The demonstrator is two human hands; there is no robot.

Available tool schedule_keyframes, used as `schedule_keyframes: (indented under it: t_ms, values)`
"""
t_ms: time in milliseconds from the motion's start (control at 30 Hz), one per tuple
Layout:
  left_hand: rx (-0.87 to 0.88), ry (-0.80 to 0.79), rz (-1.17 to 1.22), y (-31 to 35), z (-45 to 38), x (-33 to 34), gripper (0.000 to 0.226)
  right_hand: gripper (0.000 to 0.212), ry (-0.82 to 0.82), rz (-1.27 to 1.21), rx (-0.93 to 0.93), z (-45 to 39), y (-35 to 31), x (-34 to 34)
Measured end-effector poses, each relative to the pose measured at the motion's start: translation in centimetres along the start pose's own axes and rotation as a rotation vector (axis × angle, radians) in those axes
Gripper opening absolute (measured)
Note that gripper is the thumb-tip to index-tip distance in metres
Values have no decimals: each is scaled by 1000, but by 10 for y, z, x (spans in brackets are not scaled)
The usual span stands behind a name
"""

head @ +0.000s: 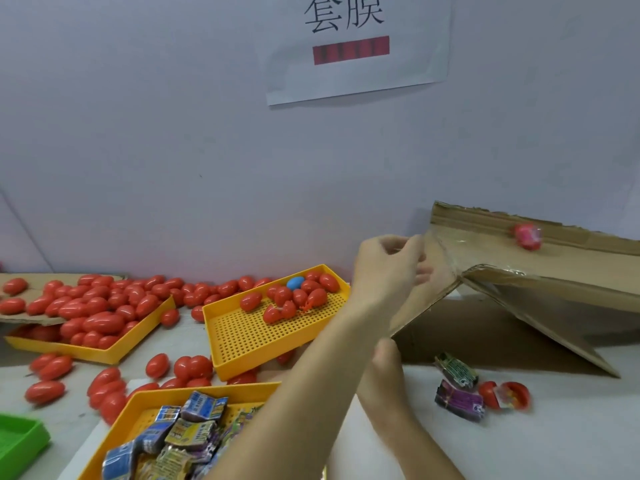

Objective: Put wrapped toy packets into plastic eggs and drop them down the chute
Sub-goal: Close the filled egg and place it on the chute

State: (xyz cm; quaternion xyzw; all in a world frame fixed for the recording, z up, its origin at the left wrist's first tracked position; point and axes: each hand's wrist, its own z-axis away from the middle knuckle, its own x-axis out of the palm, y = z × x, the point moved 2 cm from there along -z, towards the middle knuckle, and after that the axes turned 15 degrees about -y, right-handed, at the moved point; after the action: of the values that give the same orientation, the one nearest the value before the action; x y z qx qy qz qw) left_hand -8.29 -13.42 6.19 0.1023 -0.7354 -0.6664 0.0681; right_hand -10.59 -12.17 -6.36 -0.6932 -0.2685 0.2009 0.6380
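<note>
head view, near edge: an orange perforated tray [145, 403] holds the wrapped toy packets [194, 431], stacked loosely in blue, yellow and purple wrappers. a green tray [20, 445] sits at the lower left corner of the desk [554, 445].

both forearms cross the lower centre of the frame. the right hand [386, 358] is lower and partly hidden behind the left forearm, close to the bottom edge of the cardboard flap; whether its fingers are spread or curled cannot be told. on the desk to its right lie two loose packets [457, 389], and just beside them an open red egg [507, 394] with its two halves apart.

mid distance: the left hand [388, 271] is raised at the near end of the cardboard chute [485, 244], fingers curled; motion blur prevents telling whether they pinch the taped cardboard edge. left of this hand, a second orange perforated tray [249, 334] stands tilted, its near end resting on loose red eggs, and carries a cluster of red eggs with one blue egg [295, 283] at its far end. further left, a third orange tray [104, 355] is filled with red eggs [100, 320], and more are scattered over the desk around it.

far: one wrapped egg [528, 236] lies on the chute ramp, near its back wall. a paper sign [356, 46] with printed characters and a red bar is fixed to the wall.
</note>
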Motion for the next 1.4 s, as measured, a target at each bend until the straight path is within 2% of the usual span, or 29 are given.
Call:
schedule_keyframes:
  t_ms: [33, 167, 233, 333, 367, 567, 733, 867, 1000, 1067, 1200, 1333, 1400]
  values:
    - [10, 40, -66, -8, 6, -15, 16, 20, -15, 41, -14, 0, 1, 0]
    - [-38, 233, -436, -39, 33, -77, 23, 30, -25, 123, -46, -4, 5, 2]
    - [-97, 328, -610, -52, 40, -108, 18, 29, -23, 151, -37, -3, 5, 2]
    - [-150, 413, -726, -63, 38, -152, 1, 30, -20, 168, -26, -5, 8, 2]
    - [-162, 423, -762, -65, 33, -164, 5, 30, -21, 176, -25, -5, 8, 2]
    - [-215, 246, -979, -69, -9, -179, 32, 29, -18, 185, -47, -7, 10, 2]
    - [-382, 183, -1082, -72, -29, -173, 26, 28, -23, 168, -41, -8, 12, 1]
    - [-319, 283, -1022, -68, -21, -176, 23, 29, -22, 152, -50, -9, 12, 1]
    - [-79, 496, -839, -53, 10, -172, 12, 29, -7, 148, -42, -10, 12, 0]
    - [14, 542, -699, -48, 31, -165, 6, 29, -8, 151, -41, -10, 13, 0]
    - [77, 464, -426, -57, 71, -144, 13, 29, -5, 159, -44, -9, 12, 0]
    - [36, 348, 58, -79, 95, -122, 28, 29, -15, 156, -46, -8, 10, 1]
    - [35, 320, 193, -82, 100, -116, 27, 28, -20, 157, -49, -8, 10, 1]
